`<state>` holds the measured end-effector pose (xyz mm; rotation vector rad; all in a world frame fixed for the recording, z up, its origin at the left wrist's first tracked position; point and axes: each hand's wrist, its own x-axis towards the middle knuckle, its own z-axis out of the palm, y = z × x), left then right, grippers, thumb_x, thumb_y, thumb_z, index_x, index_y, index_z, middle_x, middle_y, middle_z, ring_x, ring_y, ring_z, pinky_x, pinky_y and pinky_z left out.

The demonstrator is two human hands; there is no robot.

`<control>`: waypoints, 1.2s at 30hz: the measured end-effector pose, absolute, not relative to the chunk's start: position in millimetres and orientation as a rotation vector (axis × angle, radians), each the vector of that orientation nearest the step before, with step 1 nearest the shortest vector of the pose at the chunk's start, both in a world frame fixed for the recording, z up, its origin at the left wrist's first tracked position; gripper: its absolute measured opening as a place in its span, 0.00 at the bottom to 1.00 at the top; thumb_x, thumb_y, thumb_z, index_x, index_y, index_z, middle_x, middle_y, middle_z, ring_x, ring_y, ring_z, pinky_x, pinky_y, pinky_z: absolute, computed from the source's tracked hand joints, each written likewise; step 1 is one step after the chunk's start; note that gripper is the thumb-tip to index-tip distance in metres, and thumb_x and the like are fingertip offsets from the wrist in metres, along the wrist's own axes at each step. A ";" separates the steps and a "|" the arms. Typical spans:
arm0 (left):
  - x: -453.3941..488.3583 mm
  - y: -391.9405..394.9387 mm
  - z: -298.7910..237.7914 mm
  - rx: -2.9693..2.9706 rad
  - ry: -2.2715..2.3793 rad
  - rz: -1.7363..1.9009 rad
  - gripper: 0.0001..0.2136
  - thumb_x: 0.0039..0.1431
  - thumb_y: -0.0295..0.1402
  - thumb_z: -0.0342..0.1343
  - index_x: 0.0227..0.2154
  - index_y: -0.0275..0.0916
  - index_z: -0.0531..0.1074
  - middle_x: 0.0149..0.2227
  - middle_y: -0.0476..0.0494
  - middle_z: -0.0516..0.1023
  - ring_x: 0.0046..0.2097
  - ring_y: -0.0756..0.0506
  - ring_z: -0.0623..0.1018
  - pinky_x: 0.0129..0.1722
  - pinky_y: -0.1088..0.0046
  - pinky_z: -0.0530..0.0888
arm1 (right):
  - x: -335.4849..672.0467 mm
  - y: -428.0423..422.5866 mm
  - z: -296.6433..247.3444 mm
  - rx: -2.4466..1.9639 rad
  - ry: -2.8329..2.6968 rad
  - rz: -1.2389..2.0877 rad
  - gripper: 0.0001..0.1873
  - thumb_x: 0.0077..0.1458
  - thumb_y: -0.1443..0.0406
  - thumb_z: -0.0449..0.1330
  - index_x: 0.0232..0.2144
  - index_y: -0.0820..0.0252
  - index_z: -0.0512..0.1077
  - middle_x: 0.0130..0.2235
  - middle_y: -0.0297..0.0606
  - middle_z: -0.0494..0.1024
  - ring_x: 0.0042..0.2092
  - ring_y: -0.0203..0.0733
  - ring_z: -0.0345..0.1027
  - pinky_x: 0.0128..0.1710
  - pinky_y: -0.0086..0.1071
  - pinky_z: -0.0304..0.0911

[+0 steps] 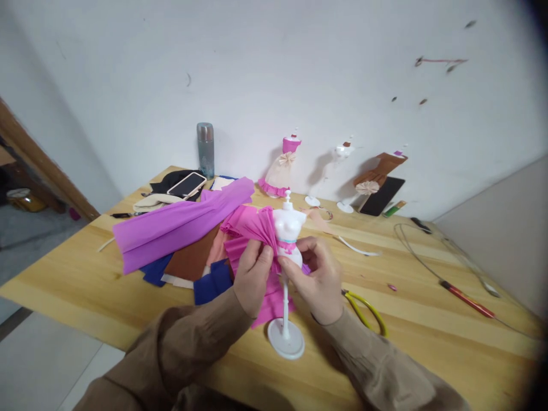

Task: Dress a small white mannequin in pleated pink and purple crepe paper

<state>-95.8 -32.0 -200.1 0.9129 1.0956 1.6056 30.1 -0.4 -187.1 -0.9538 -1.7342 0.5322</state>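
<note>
A small white doll mannequin stands upright on a round-based stand in front of me, a thin blue band and a pink strip around its waist. My left hand is closed on gathered pink crepe paper at the mannequin's left side in the view. The folds fan out above my fingers. My right hand grips the mannequin's hip and waist from the other side, thumb in front and fingers curled behind. A bit of purple shows by those fingers. More pink sheet hangs behind the stand.
Purple crepe paper and blue, brown and pink pieces lie left. Behind are a phone, a thermos and dressed mannequins. Yellow-handled scissors, a red-handled corded tool and a white strip lie right.
</note>
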 end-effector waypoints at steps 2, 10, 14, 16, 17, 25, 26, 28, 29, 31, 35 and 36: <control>-91.1 -31.8 -198.3 0.903 1.077 1.595 0.12 0.57 0.44 0.57 0.29 0.41 0.69 0.31 0.47 0.73 0.41 0.44 0.74 0.46 0.67 0.72 | 29.7 -0.6 -187.6 -0.940 -1.711 0.552 0.13 0.51 0.58 0.65 0.29 0.56 0.65 0.26 0.30 0.69 0.26 0.35 0.61 0.27 0.31 0.60; -90.0 -42.3 -193.6 1.148 1.326 1.509 0.10 0.59 0.37 0.55 0.24 0.41 0.63 0.25 0.52 0.66 0.32 0.47 0.68 0.36 0.71 0.66 | 33.3 7.4 -209.7 -0.839 -1.649 0.671 0.13 0.53 0.57 0.63 0.35 0.56 0.67 0.30 0.32 0.69 0.29 0.38 0.63 0.29 0.32 0.61; -87.5 -46.4 -190.9 1.262 1.323 1.542 0.06 0.58 0.35 0.55 0.28 0.43 0.65 0.31 0.47 0.73 0.42 0.43 0.73 0.47 0.67 0.68 | 32.2 8.1 -211.5 -0.836 -1.612 0.749 0.12 0.55 0.56 0.60 0.36 0.56 0.67 0.30 0.33 0.68 0.29 0.38 0.62 0.29 0.32 0.60; -86.0 -47.4 -190.1 1.270 1.291 1.579 0.03 0.58 0.34 0.55 0.31 0.43 0.67 0.37 0.43 0.76 0.48 0.40 0.74 0.52 0.65 0.67 | 29.8 5.7 -204.7 -0.845 -1.585 0.814 0.10 0.55 0.58 0.60 0.35 0.56 0.66 0.29 0.32 0.68 0.28 0.37 0.61 0.28 0.31 0.60; -85.8 -47.8 -189.8 1.265 1.294 1.587 0.02 0.57 0.34 0.55 0.33 0.43 0.67 0.39 0.41 0.77 0.50 0.39 0.74 0.54 0.64 0.66 | 28.8 4.2 -200.2 -0.851 -1.574 0.863 0.09 0.55 0.58 0.60 0.34 0.56 0.66 0.29 0.31 0.68 0.28 0.36 0.61 0.27 0.30 0.60; -92.1 -47.6 -190.7 1.420 1.097 1.617 0.22 0.63 0.33 0.50 0.60 0.40 0.60 0.58 0.35 0.72 0.56 0.39 0.74 0.56 0.60 0.69 | 38.2 -2.5 -173.2 -0.839 -1.661 1.105 0.14 0.49 0.62 0.67 0.33 0.55 0.65 0.27 0.29 0.69 0.24 0.33 0.60 0.23 0.27 0.58; -91.7 -47.1 -191.4 1.399 1.061 1.644 0.23 0.63 0.34 0.51 0.61 0.40 0.59 0.59 0.35 0.71 0.57 0.39 0.73 0.56 0.60 0.69 | 39.9 -3.4 -171.5 -0.822 -1.672 1.070 0.14 0.49 0.62 0.67 0.33 0.55 0.65 0.26 0.28 0.69 0.24 0.33 0.60 0.23 0.26 0.58; -90.4 -46.3 -192.1 1.337 0.990 1.695 0.24 0.61 0.34 0.54 0.61 0.42 0.59 0.61 0.36 0.69 0.58 0.39 0.73 0.56 0.60 0.70 | 41.8 -6.0 -168.0 -0.775 -1.696 1.003 0.13 0.51 0.62 0.67 0.34 0.55 0.65 0.27 0.28 0.69 0.25 0.33 0.61 0.24 0.26 0.59; -89.7 -46.0 -191.9 1.315 0.957 1.716 0.24 0.61 0.34 0.55 0.60 0.43 0.60 0.61 0.37 0.69 0.58 0.39 0.73 0.56 0.60 0.71 | 42.1 -7.6 -166.4 -0.752 -1.712 0.979 0.12 0.52 0.62 0.66 0.34 0.54 0.66 0.28 0.29 0.70 0.25 0.33 0.62 0.24 0.26 0.59; -89.4 -46.0 -190.7 1.300 0.905 1.744 0.23 0.60 0.33 0.56 0.58 0.44 0.63 0.61 0.38 0.69 0.58 0.38 0.73 0.56 0.60 0.72 | 41.9 -10.6 -163.8 -0.720 -1.743 0.948 0.10 0.54 0.62 0.65 0.35 0.54 0.66 0.29 0.30 0.71 0.26 0.33 0.63 0.26 0.27 0.61; -92.8 -47.4 -187.4 1.325 0.874 1.759 0.16 0.61 0.36 0.55 0.51 0.42 0.70 0.54 0.39 0.76 0.54 0.39 0.76 0.56 0.59 0.73 | 41.9 -12.9 -162.7 -0.725 -1.766 0.886 0.11 0.55 0.60 0.64 0.36 0.54 0.66 0.29 0.31 0.70 0.27 0.35 0.64 0.26 0.27 0.62; -93.9 -47.9 -186.8 1.328 0.879 1.748 0.14 0.61 0.37 0.55 0.48 0.41 0.71 0.53 0.39 0.76 0.54 0.39 0.76 0.56 0.60 0.72 | 42.2 -12.7 -163.2 -0.733 -1.771 0.875 0.11 0.55 0.60 0.64 0.36 0.54 0.66 0.29 0.31 0.71 0.27 0.35 0.64 0.26 0.27 0.62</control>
